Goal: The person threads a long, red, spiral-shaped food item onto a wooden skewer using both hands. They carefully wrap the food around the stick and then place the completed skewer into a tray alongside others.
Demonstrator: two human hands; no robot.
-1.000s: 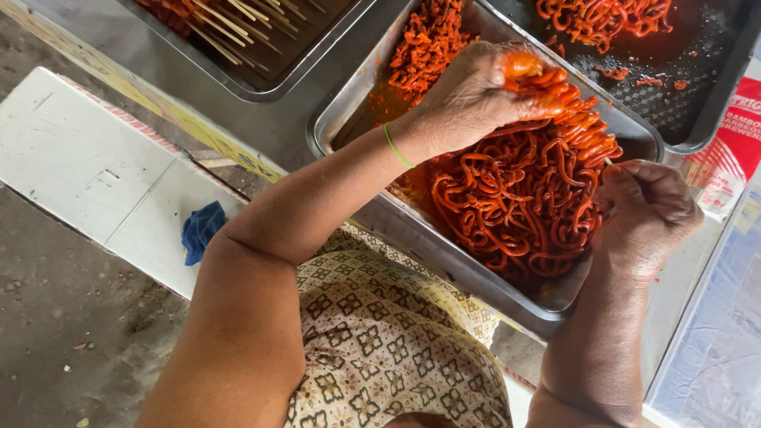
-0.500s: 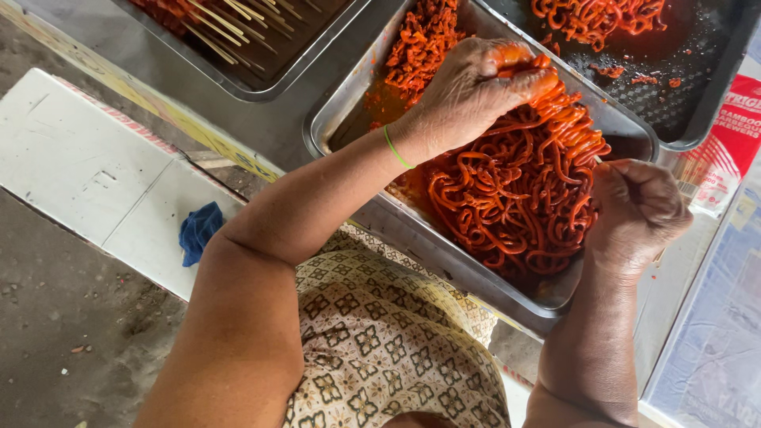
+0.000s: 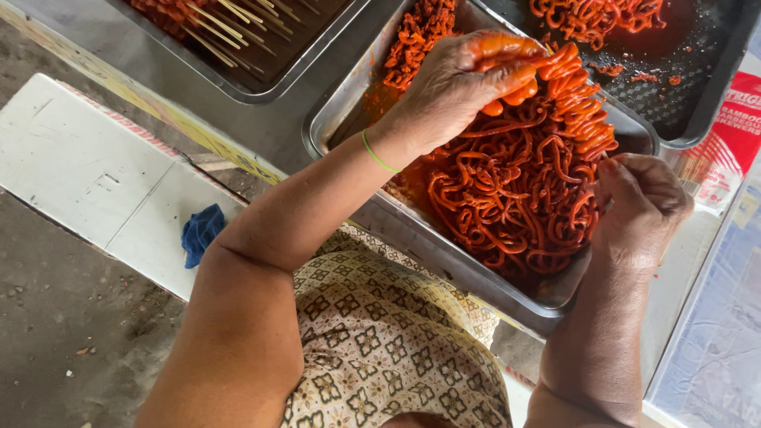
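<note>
A: Tray (image 3: 444, 261) first, since it is the largest thing we log: a shallow steel pan, dull and dented at the rim, lying slantwise from upper left to lower right in front of us. Two more trays sit beyond it, one (image 3: 261, 75) with thin wooden skewers (image 3: 230, 24), one dark tray (image 3: 697, 95) slick with red sauce.

B: And the contents?

A: A heap of red strips (image 3: 515, 190), soft, glossy, coiled like thick noodles and coated in orange-red marinade. The heap fills the near half of the pan; a drier crumbly clump (image 3: 420, 32) lies at the far end.

B: Where does the heap lie from our hands?

A: Directly under and between them. Our left hand (image 3: 464, 83) is on the far upper side, fingers curled shut on a bunch of strips lifted off the top. The lifted strand runs down and to the right, toward our right hand (image 3: 642, 206), which sits at the near right edge of the pan.

B: State of the right hand?

A: Pinched narrow, fingertips together at the edge of the heap; whether it grips a strip or a skewer tip we cannot tell. It is the nearer hand to the strand's lower end.

B: Small items?

A: A thin green band (image 3: 379, 154) on the left wrist, a blue rag (image 3: 200, 232) on the pale slab (image 3: 79, 166) below, a red-and-white packet (image 3: 725, 147) at the right.
</note>
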